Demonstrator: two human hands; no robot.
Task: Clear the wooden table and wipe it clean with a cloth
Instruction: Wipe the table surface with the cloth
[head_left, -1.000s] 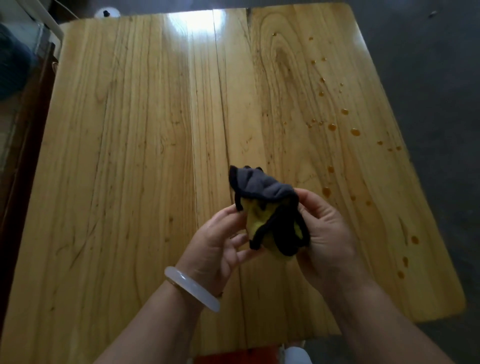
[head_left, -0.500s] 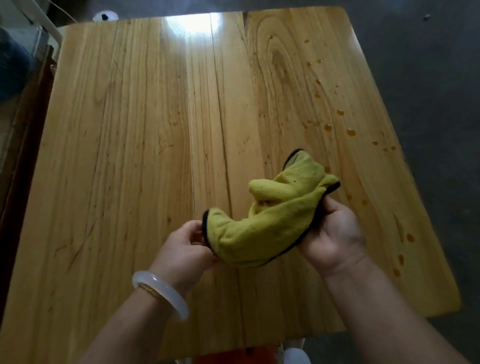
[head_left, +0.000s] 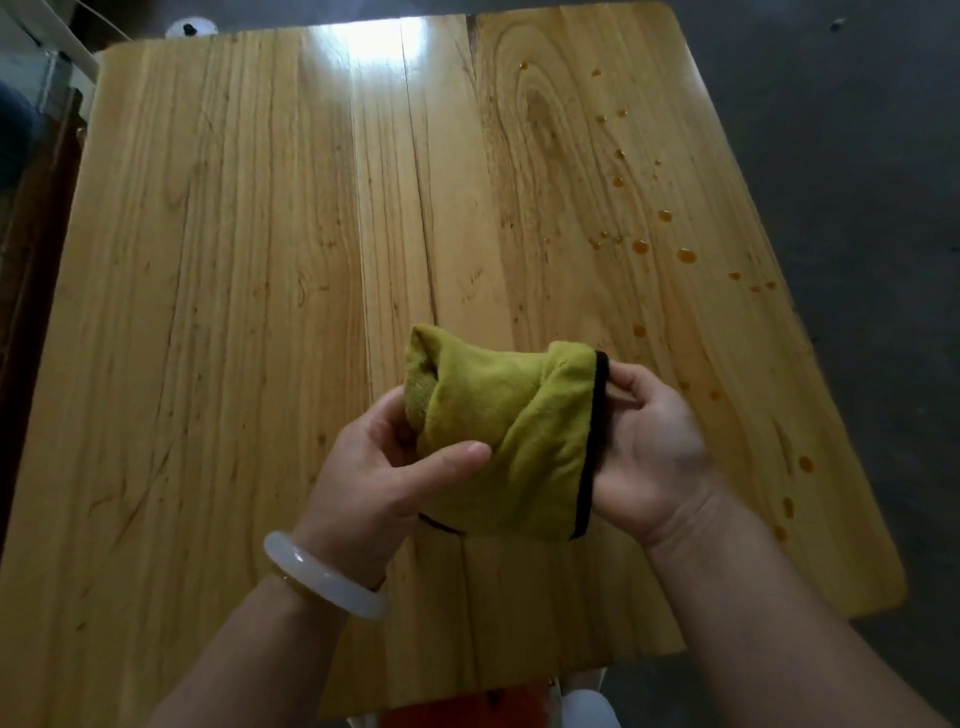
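Head view: the yellow-green cloth (head_left: 498, 441) with black edging sits at lower centre of the frame, held above the wooden table (head_left: 234, 312) between both hands. A second ago it was a dark bunched wad; half a second ago it was opening out with the yellow face showing; now it is folded over into a compact pad, black hem running down its right side. The left hand (head_left: 384, 478) grips the pad's left end, thumb laid across the front and fingers curled behind. The right hand (head_left: 649, 452) pinches the hemmed edge, fingertips curled round the trim. That reads as the cloth being readied for wiping, so the wiping itself has likely not begun.

Nothing stands on the tabletop, so clearing looks finished. Amber droplets (head_left: 685, 254) are scattered down the right side of the frame, from the upper right to near the lower right corner, just beside the right hand. A white bangle (head_left: 322, 582) rings the left wrist. Nothing lies between pad and spill.
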